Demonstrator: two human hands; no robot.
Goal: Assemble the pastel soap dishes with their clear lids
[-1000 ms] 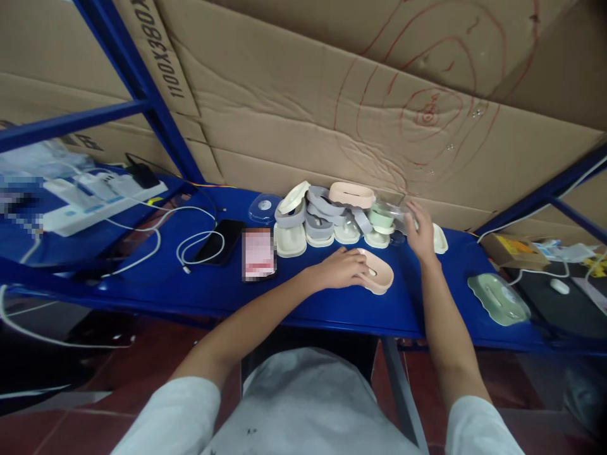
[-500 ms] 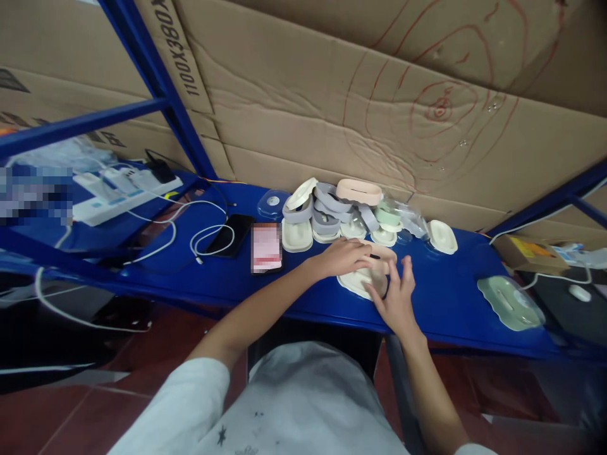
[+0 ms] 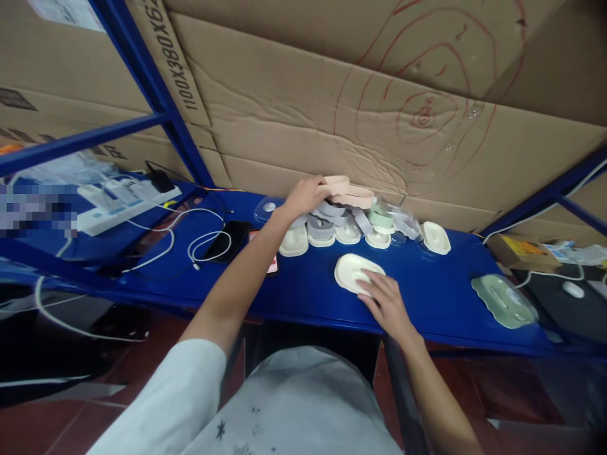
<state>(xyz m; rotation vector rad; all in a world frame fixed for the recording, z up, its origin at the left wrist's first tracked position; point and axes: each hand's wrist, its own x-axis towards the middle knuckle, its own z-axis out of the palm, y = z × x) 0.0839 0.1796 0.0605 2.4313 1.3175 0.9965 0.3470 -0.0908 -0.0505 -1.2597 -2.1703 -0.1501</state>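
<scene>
My left hand (image 3: 307,194) is at the back of the blue table, closed on one end of a peach oval ring-shaped piece (image 3: 337,183). It holds this piece over the pile, beside a second peach oval piece (image 3: 359,198). Grey oval pieces (image 3: 321,227) lie beneath. Nearer the front edge, a cream oval dish (image 3: 349,273) sits flat on the table. My right hand (image 3: 386,303) grips its right side, fingers over the top and thumb at the near edge; the fingers cover part of it.
Several cream dishes (image 3: 293,241) line the pile's front, with a green piece (image 3: 380,217) and clear plastic beside them. Another cream dish (image 3: 435,238) stands farther right. A green wavy-edged tray (image 3: 505,301) lies at the right. Left are a black phone (image 3: 231,240) and white cable (image 3: 192,249).
My left hand has moved from the cream dish to the back pile, carrying the peach piece. My right hand has lowered onto the cream dish, which now lies uncovered.
</scene>
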